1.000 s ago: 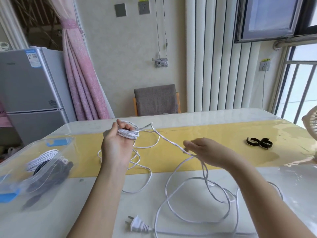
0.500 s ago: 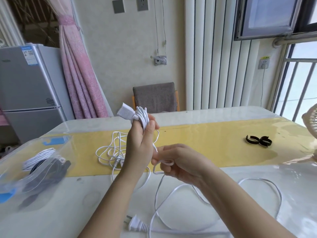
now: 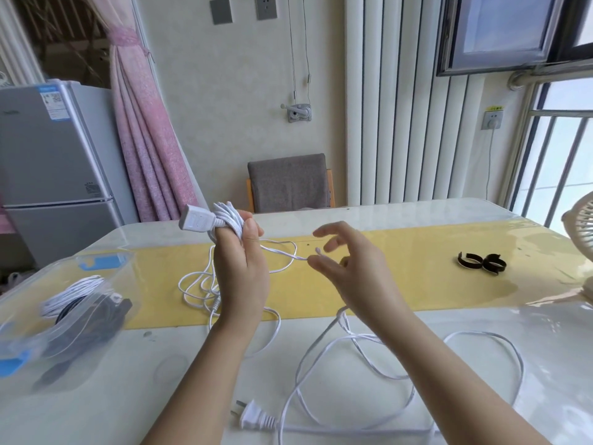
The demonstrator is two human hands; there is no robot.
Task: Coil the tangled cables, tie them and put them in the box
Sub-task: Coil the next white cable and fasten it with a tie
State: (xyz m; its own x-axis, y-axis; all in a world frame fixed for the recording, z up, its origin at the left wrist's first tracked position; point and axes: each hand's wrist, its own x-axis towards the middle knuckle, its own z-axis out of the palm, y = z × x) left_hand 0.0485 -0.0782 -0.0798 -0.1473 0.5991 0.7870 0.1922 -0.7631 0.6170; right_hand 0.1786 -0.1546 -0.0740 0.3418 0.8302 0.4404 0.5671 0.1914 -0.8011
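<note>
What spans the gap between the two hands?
Head view: a white cable strand runs from the coil held in the left hand to the fingers of the right hand, above the yellow mat.

the box [image 3: 80, 277] sits at the left of the table [image 3: 417, 216], the straps [image 3: 481, 262] at the right, cable [image 3: 475, 332] loops between. the plug [image 3: 256, 419] lies nearest, a chair [image 3: 288, 183] behind.

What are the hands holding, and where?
The left hand grips the white cable by its coiled loops, beside the socket end. The right hand seems to pinch a loose strand of it with its fingertips.
</note>
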